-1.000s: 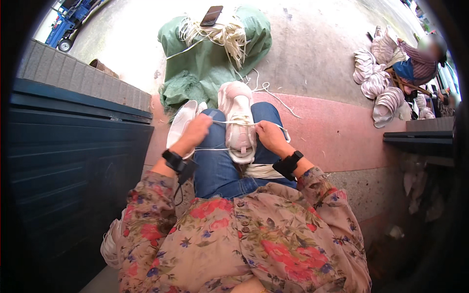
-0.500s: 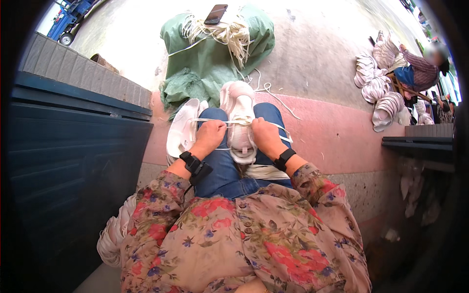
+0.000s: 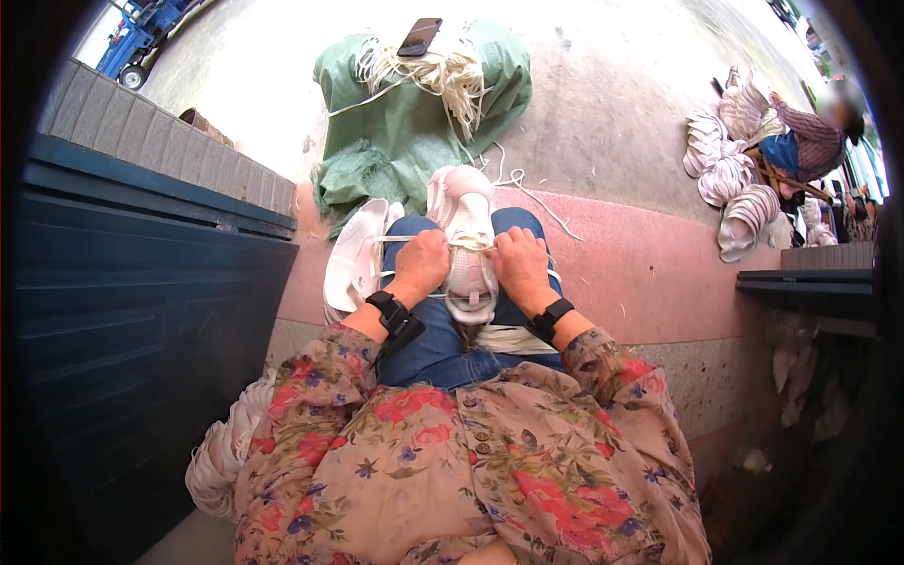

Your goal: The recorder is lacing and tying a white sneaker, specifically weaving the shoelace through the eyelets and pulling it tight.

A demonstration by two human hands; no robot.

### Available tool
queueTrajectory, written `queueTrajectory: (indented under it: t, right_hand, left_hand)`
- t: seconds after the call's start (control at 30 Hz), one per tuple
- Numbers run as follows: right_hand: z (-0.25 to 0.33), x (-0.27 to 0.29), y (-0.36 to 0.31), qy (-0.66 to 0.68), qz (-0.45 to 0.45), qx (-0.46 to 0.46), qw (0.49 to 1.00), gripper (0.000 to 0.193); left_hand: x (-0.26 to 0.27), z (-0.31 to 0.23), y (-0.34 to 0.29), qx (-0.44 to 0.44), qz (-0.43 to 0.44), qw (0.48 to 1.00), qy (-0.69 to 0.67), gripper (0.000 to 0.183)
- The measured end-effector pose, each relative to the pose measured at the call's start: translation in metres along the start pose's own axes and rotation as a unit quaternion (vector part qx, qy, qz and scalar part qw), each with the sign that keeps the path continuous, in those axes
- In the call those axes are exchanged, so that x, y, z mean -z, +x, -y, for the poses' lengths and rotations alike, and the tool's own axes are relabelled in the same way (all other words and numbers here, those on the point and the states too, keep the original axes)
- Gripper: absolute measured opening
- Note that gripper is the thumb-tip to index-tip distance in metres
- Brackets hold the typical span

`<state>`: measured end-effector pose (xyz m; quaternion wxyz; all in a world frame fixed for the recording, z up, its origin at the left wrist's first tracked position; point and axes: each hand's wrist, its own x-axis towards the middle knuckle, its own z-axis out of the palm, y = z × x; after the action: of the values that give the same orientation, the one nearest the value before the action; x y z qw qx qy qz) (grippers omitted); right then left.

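A pale white-pink sneaker [image 3: 468,278] rests across my thighs, its toe pointing away from me. My left hand [image 3: 421,264] is closed on a cream shoelace at the shoe's left side, and lace trails from it toward the left. On the other side my right hand [image 3: 521,266] pinches the shoelace close to the lacing, with a loose length hanging past my right knee. Between the hands, the lace crosses the shoe's tongue. Another white shoe [image 3: 352,259] leans beside my left knee. The fingertips are partly hidden from above.
Ahead stands a green-draped bundle [image 3: 405,122] with cream laces [image 3: 452,80] and a phone [image 3: 419,37] on top. A dark blue panel [image 3: 141,330] lies to my left. At right, a person [image 3: 810,137] sits by stacked shoes [image 3: 749,221]. More pale shoes [image 3: 229,452] lie behind my left arm.
Both hands have shifted slightly; the right one now sits a little farther from the shoe's middle. The lace spans between them still. The whole view has moved a little.
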<state>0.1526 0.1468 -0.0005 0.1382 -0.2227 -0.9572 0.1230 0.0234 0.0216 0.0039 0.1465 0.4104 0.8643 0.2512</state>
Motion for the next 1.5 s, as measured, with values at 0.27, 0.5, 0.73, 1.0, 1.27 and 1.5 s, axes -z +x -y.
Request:
queueTrajectory:
  t: [0.27,0.5,0.73,1.0,1.27,1.5]
  right_hand:
    - [0.002,0.011,-0.002,-0.036,0.023,0.059,0.997,0.016]
    - [0.014,0.016,-0.008,-0.08,0.077,0.045,0.993,0.017]
    - [0.003,0.004,-0.014,0.056,0.074,-0.063,0.994,0.013]
    - [-0.004,0.001,-0.016,0.245,-0.014,-0.075,0.966,0.006]
    - [-0.011,0.009,-0.014,0.315,0.069,-0.133,0.937,0.005]
    - [-0.011,0.005,-0.013,0.271,0.025,-0.004,0.962,0.009]
  left_hand:
    - [0.006,-0.011,-0.003,-0.072,-0.012,0.985,0.158,0.016]
    - [0.006,-0.023,-0.022,-0.11,-0.054,0.968,0.218,0.016]
    - [0.006,-0.01,-0.011,0.027,0.035,0.998,0.048,0.011]
    - [0.003,-0.031,-0.009,-0.219,-0.062,0.935,0.272,0.006]
    - [0.052,-0.055,0.021,-0.162,-0.029,0.973,-0.164,0.004]
    - [0.06,-0.047,0.031,0.059,0.103,0.883,-0.453,0.02]
